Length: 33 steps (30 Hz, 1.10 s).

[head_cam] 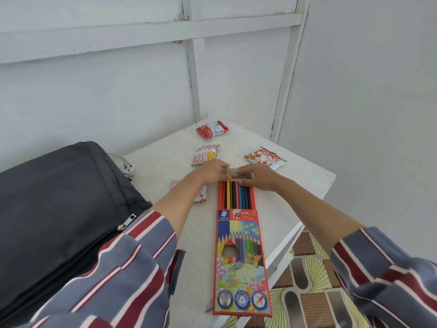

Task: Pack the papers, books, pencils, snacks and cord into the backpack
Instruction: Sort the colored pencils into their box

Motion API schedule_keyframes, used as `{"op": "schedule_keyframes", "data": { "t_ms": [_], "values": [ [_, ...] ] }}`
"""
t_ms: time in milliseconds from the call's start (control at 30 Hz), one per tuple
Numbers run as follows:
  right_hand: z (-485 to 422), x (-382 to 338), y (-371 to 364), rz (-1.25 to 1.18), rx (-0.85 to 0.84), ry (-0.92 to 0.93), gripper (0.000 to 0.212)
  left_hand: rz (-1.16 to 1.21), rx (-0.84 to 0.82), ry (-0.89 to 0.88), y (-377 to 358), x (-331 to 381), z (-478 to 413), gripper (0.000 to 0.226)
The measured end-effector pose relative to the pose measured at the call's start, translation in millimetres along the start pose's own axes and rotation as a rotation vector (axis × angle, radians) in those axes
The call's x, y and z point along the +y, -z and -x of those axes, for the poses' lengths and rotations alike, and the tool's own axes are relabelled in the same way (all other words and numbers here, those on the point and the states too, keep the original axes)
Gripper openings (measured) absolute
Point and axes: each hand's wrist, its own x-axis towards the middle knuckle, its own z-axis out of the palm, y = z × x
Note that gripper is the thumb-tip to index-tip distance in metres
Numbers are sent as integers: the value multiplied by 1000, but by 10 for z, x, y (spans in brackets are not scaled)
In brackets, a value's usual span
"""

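A white table (pixel 295 185) stands in a corner of white walls. Closest, one pencil box (pixel 241 268) lies flat on it, with its tray of pencils (pixel 236 195) slid partway out. At the tray's far end, the left hand (pixel 210 172) and right hand (pixel 257 178) pinch the little end flap with bent fingers. One dark backpack (pixel 59 209) sits on the left. Around and past the hands lie four snack packs (pixel 212 129) and one cord (pixel 127 166). None of these is packed yet. I see no papers or books; maybe they are already inside.
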Motion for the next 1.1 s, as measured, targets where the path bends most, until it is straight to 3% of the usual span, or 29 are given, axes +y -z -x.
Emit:
{"op": "schedule_keyframes", "data": {
  "t_ms": [133,767,1100],
  "values": [
    [2,-6,-1,-9,-4,2,33,-19,-19,-17,-24,-3,13,34],
    [-8,-13,-22,5,3,-11,31,-1,43,26,-51,-26,-59,31],
    [7,-27,-18,-2,4,-1,33,6,-3,16,-45,-8,15,47]
  ]
}}
